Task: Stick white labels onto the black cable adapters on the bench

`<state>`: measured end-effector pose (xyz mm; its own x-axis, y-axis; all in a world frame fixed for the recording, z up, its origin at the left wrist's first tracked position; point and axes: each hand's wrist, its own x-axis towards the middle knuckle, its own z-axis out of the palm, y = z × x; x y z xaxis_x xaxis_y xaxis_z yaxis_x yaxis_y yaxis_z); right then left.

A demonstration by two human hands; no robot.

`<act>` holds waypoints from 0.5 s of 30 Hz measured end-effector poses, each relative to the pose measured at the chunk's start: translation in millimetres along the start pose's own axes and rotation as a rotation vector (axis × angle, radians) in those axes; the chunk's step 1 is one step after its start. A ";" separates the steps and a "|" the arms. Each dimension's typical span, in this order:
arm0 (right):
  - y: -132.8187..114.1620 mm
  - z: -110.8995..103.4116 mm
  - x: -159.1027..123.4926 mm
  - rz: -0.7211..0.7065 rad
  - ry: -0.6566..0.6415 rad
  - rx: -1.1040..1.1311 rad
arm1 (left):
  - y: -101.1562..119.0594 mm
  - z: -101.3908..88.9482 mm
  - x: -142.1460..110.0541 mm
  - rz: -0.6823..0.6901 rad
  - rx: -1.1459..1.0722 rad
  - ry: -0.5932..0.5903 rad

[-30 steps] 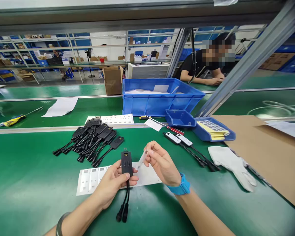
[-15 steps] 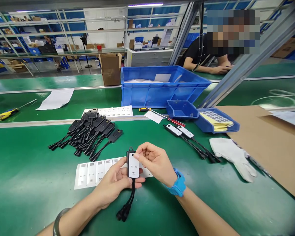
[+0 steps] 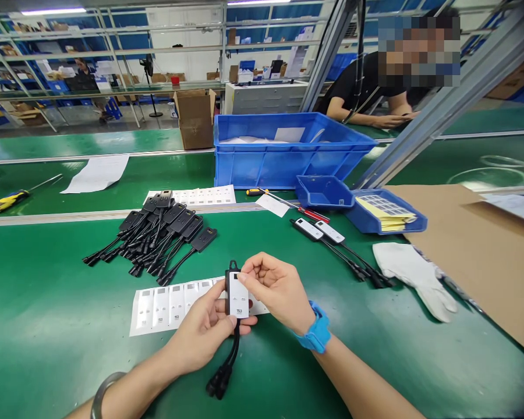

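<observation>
My left hand (image 3: 203, 334) is closed around a small black controller box (image 3: 227, 297) with a hanging loop on top and two short cables trailing down to black connectors. A white label (image 3: 239, 304) printed "TS3" lies over the box's face. Thumb and fingers of my right hand (image 3: 282, 291) pinch at the label's upper right corner; whether that corner touches the box is hidden. Below both hands a sheet of labels (image 3: 157, 311) lies on the green bench. To the left is a heap of black controller boxes (image 3: 174, 218) without labels, cables attached.
Two labelled controllers (image 3: 318, 230) lie at right, near a white glove (image 3: 414, 276). Behind stand a large blue bin (image 3: 288, 163), a small blue tray (image 3: 325, 192) and another holding yellow-backed sheets (image 3: 386, 212). Screwdrivers (image 3: 9, 202) lie about. A person (image 3: 358, 93) sits across the bench.
The view has shifted slightly. Both hands hold nearly the same pose, and the label appears to sit a little further right and lower over the box.
</observation>
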<state>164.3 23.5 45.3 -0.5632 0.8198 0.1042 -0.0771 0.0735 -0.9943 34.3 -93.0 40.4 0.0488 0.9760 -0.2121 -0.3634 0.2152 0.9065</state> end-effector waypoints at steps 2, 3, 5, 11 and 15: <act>-1.1 0.8 0.0 0.006 0.007 0.001 | -0.4 -0.5 -0.4 0.010 0.012 -0.002; -1.5 1.3 -0.2 0.009 0.011 0.000 | -0.3 -0.5 -0.5 0.012 0.018 0.002; -2.0 2.5 -1.0 0.019 0.021 -0.002 | 0.3 0.0 -0.7 0.012 0.032 0.010; -0.3 3.1 -3.4 -0.018 0.062 -0.083 | 4.7 3.2 -0.7 0.004 0.050 0.006; 3.1 3.0 -1.4 -0.044 0.062 -0.136 | 10.2 3.6 1.7 -0.039 -0.046 0.016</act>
<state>162.4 20.9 42.1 -0.5095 0.8472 0.1505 0.0139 0.1830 -0.9830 34.0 -89.0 50.6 0.0485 0.9663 -0.2530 -0.4040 0.2506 0.8798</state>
